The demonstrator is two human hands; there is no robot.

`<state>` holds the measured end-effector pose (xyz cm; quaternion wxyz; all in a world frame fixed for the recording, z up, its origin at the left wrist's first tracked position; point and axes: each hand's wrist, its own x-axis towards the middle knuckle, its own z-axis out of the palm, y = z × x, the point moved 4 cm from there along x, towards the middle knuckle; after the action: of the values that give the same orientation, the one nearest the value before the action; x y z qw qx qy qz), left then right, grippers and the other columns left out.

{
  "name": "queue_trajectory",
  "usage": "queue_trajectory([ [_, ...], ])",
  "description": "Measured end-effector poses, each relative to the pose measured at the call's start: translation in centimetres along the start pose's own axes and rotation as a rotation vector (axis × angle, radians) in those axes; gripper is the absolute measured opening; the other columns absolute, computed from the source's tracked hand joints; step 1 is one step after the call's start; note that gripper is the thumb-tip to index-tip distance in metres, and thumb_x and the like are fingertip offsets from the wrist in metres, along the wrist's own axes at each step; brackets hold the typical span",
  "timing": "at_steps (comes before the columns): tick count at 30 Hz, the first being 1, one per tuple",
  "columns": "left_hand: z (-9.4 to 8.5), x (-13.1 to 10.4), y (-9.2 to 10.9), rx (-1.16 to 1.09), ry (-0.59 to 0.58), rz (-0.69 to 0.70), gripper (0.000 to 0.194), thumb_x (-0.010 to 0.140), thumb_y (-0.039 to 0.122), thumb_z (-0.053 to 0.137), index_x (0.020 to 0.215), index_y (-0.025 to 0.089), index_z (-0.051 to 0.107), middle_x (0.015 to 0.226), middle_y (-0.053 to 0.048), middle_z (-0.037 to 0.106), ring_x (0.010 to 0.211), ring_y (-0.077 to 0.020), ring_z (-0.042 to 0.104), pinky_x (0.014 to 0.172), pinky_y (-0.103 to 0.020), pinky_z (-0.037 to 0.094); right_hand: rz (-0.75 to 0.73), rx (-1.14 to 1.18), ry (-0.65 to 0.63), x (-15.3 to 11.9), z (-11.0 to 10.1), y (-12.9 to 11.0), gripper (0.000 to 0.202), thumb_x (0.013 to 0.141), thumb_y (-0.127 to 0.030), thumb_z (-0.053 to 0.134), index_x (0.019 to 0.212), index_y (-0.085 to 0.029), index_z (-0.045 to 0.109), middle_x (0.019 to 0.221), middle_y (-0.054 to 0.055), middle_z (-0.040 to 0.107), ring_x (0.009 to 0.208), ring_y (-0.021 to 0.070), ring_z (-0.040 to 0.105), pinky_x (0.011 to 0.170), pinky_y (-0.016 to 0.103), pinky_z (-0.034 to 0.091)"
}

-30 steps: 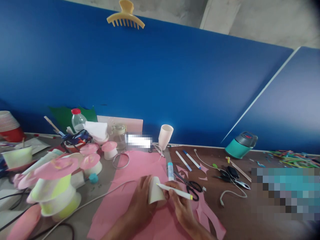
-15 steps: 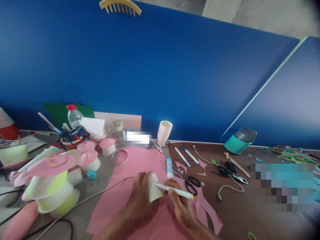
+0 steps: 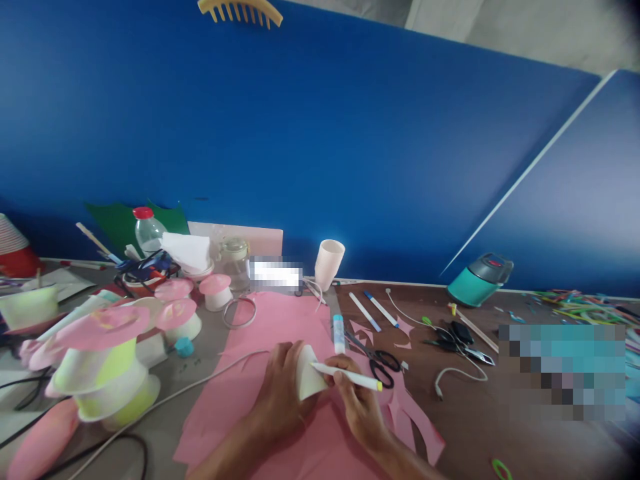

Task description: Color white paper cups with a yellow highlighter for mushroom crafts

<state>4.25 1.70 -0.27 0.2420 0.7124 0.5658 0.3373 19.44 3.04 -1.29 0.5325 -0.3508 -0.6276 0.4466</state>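
My left hand (image 3: 286,381) is wrapped round a small white paper cup (image 3: 310,377), which lies tilted in its grip, partly hidden by the fingers. My right hand (image 3: 356,400) pinches a white felt-tip marker (image 3: 353,378) with a yellow end, and the marker's tip touches the cup's side. Beneath both hands spreads a sheet of pink paper (image 3: 280,320). Just beyond the right hand stands a glue stick (image 3: 339,335) with a light blue cap. Scissors (image 3: 383,363) with black handles lie beside it.
At left are stacked cups with pink paper tops (image 3: 107,327), a glass jar (image 3: 235,260) and a bottle with a red cap (image 3: 149,230). A white cup (image 3: 329,263) stands by the blue partition (image 3: 320,133). Cables and a teal flask (image 3: 477,283) lie at right.
The rear end of the marker has risen slightly while its tip stays on the cup. Both hands otherwise keep almost the same place.
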Motion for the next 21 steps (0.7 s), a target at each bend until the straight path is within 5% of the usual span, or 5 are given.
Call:
queue_trajectory([
  [21,-0.2,0.0,0.3,-0.002,0.013,0.016,0.059,0.076,0.051,0.058,0.123,0.021,0.039,0.111,-0.01,0.047,0.101,-0.0267,0.048,0.09,-0.045,0.044,-0.007,-0.024,0.055,-0.1,-0.5,-0.6,0.029,0.092,-0.043,0.043,0.089,-0.021,0.062,0.075,0.002,0.058,0.07,0.0163,0.054,0.066,0.027,0.046],
])
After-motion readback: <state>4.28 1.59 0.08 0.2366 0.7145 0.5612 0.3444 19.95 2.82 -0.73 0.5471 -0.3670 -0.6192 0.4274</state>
